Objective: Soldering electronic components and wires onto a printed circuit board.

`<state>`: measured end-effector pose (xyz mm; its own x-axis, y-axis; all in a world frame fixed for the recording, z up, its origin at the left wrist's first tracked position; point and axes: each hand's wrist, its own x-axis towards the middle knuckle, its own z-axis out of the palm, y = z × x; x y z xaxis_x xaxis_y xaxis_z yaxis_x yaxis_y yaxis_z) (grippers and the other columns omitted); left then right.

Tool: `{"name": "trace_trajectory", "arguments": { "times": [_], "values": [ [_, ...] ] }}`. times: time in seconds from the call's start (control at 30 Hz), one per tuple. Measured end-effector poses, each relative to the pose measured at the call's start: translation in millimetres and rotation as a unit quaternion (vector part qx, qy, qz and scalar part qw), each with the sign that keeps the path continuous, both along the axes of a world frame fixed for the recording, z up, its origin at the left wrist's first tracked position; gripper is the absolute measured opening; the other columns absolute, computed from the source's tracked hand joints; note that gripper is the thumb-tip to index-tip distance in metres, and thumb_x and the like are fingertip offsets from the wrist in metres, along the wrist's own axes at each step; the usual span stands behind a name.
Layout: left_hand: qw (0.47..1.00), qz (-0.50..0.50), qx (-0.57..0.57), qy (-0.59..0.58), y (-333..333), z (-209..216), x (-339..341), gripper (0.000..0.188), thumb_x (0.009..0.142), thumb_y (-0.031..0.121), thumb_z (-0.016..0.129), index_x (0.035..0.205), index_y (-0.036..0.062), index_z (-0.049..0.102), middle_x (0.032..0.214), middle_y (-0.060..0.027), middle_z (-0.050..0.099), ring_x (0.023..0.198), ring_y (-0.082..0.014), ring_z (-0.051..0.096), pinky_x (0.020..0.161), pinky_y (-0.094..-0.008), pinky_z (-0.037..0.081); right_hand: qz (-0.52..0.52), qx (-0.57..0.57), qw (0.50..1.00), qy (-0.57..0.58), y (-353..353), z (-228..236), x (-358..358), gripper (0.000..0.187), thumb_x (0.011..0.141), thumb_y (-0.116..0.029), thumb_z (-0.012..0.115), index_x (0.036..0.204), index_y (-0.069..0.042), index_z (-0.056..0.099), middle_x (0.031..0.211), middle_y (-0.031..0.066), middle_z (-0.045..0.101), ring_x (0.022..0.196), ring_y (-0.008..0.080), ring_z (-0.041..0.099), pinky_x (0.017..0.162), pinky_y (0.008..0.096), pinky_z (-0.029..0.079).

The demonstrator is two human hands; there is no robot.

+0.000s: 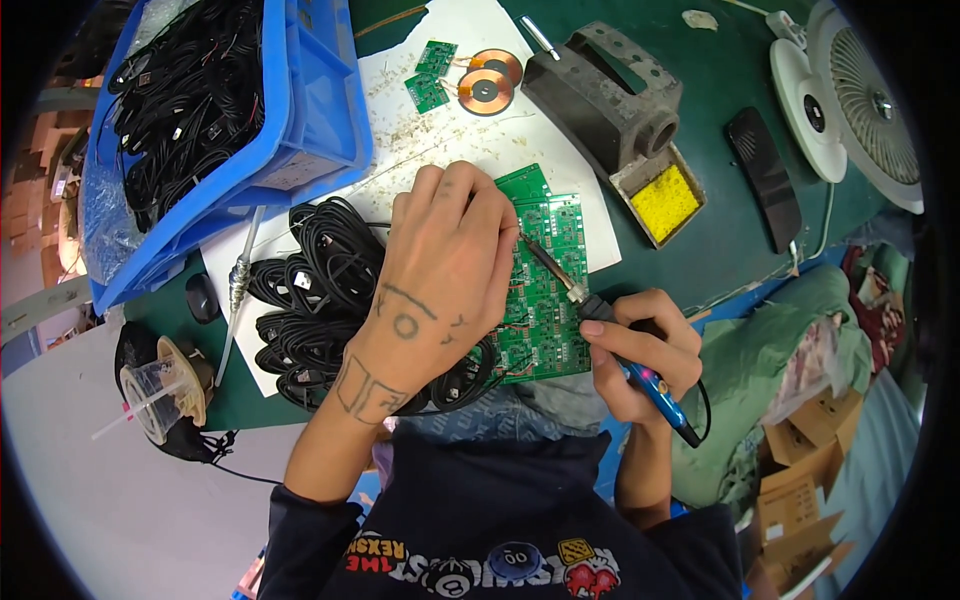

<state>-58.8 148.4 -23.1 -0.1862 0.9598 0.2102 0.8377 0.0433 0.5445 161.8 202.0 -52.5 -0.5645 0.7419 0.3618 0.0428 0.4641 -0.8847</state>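
Note:
My right hand is closed around the handle of a soldering iron, whose metal tip slants up and left to a panel of green circuit boards. Beside the tip, the fingers of my left hand are pinched together over the panel's upper left part. What they hold is hidden behind the fingers. Bundles of black cable lie to the left and under my left wrist, some with thin wire ends reaching the boards. A separate green board shows at the panel's top edge.
A blue bin full of black cables stands at the upper left. Two copper coils with small green boards lie on white paper. A metal iron stand with a yellow sponge, a black phone and a fan are right.

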Motion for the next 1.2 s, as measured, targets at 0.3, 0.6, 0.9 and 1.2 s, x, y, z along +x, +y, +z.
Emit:
{"name": "trace_trajectory", "arguments": {
  "times": [0.3, 0.6, 0.9, 1.2],
  "values": [
    [1.000, -0.001, -0.001, 0.000, -0.2, 0.7, -0.5, 0.014, 0.082, -0.005, 0.066, 0.092, 0.0029, 0.059, 0.101, -0.0093, 0.057, 0.091, -0.0269, 0.052, 0.086, -0.0358, 0.045, -0.025, -0.013, 0.998, 0.052, 3.0, -2.9, 3.2, 0.036, 0.065, 0.000, 0.073, 0.099, -0.005, 0.083, 0.083, 0.0063, 0.060, 0.062, 0.0150, 0.046, 0.056, 0.0246, 0.037],
    [1.000, 0.007, -0.001, 0.006, -7.5, 0.0, -1.0, 0.015, 0.083, -0.003, 0.068, 0.096, 0.0026, 0.064, 0.104, -0.0088, 0.061, 0.094, -0.0272, 0.055, 0.088, -0.0352, 0.046, -0.049, 0.021, 0.998, 0.038, -0.8, -3.0, 2.5, 0.033, 0.069, -0.001, 0.074, 0.101, -0.002, 0.081, 0.085, 0.0092, 0.064, 0.065, 0.0166, 0.048, 0.058, 0.0255, 0.038],
    [0.992, 0.001, 0.018, -0.129, -81.2, 56.8, 25.7, 0.017, 0.084, 0.001, 0.073, 0.101, -0.0003, 0.070, 0.106, -0.0089, 0.072, 0.088, -0.0271, 0.065, 0.080, -0.0336, 0.052, -0.041, 0.030, 0.997, 0.054, 1.1, -8.1, 11.0, 0.034, 0.071, 0.000, 0.074, 0.105, 0.000, 0.080, 0.087, 0.0105, 0.065, 0.068, 0.0178, 0.052, 0.061, 0.0269, 0.041],
    [0.858, 0.103, -0.329, -0.381, -201.8, 17.2, 32.2, 0.015, 0.089, 0.002, 0.076, 0.103, -0.0027, 0.077, 0.095, -0.0104, 0.079, 0.072, -0.0169, 0.071, 0.066, -0.0245, 0.054, -0.033, 0.020, 0.997, 0.073, 3.1, -6.9, 8.6, 0.035, 0.072, 0.001, 0.073, 0.107, 0.001, 0.079, 0.088, 0.0117, 0.066, 0.070, 0.0183, 0.054, 0.063, 0.0273, 0.043]
  ]
}}
